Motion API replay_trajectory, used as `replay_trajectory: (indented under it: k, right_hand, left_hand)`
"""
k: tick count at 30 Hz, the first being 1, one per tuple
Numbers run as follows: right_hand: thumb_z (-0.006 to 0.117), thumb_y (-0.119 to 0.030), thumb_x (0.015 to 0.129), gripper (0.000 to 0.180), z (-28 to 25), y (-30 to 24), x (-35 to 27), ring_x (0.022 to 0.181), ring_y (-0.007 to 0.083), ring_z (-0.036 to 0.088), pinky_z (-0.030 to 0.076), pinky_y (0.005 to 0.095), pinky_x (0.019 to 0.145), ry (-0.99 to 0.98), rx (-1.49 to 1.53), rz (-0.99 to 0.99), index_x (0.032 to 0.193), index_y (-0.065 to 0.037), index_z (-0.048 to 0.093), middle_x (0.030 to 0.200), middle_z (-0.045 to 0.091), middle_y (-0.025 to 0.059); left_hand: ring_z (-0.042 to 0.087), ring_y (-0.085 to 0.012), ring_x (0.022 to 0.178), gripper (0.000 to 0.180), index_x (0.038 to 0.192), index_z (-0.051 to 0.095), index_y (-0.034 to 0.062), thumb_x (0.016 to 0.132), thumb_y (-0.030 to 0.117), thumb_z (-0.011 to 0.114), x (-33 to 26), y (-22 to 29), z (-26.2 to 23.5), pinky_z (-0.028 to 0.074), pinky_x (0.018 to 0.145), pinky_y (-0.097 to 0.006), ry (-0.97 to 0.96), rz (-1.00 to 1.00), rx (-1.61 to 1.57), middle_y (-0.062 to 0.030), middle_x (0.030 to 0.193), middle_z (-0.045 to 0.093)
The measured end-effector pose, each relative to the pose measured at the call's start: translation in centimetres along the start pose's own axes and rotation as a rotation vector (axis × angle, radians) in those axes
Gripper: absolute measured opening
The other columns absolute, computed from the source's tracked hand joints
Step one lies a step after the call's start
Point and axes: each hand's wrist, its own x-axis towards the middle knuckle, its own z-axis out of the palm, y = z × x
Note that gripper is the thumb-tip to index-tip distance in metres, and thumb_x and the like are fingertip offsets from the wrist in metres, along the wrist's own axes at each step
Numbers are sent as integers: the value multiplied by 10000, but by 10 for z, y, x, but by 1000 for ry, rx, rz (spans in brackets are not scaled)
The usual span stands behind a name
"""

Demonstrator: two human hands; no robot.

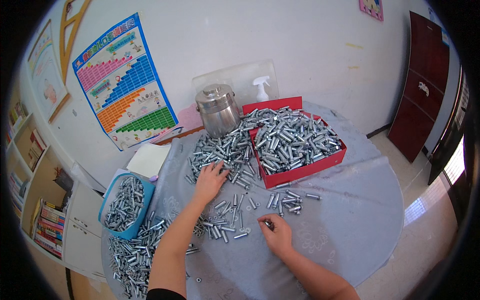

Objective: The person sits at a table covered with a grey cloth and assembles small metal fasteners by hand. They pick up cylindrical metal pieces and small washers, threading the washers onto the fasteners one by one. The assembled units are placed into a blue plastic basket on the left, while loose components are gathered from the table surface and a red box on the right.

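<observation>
Left hand [210, 181] lies spread on the metal pile [222, 152]; right hand [276, 235] pinches 1 small tube [268, 224] at its fingertips.

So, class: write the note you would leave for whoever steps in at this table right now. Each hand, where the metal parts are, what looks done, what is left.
Left hand: spread flat on the loose pile of metal sleeves beside the red box.
Right hand: fingertips pinching one small metal piece on the grey cloth.
Parts: red box heaped full; scattered sleeves between the hands; a blue tub holding sleeves at left, with another heap below it.
Done: seemingly the tub and left heap.
Left: seemingly the red box and centre pile.
</observation>
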Motion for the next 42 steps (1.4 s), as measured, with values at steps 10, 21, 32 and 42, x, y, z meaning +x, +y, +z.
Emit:
replay_trajectory:
  k: [10,21,32,42]
  right_hand:
    - [617,-89,788,89,1,1,1,694,194,580,459,285,616,-27,20,38,872,-68,641,819,607,69]
    - [624,-91,786,85,1,0,1,693,187,582,462,281,615,-34,2,46,866,-69,639,815,610,66]
    - [627,-85,779,75,2,0,1,676,185,583,459,281,595,-5,4,13,850,-64,639,795,610,67]
    - [636,-87,773,79,6,7,-1,650,174,572,456,275,589,-8,25,0,849,-68,642,782,606,62]
  left_hand:
    - [499,-257,1006,193,909,673,75,739,101,587,-4,-13,-1,399,849,-363,79,-101,-96,-89,1055,567]
    - [509,-276,928,259,946,558,54,693,8,530,18,0,11,410,787,-378,1,-7,-123,-103,931,545]
    - [512,-228,877,134,817,619,78,708,77,542,33,-4,4,424,739,-349,-173,283,38,-50,865,536]
    - [561,-236,800,94,816,609,53,744,107,581,2,5,-30,452,711,-344,-33,-72,-126,-73,776,596]
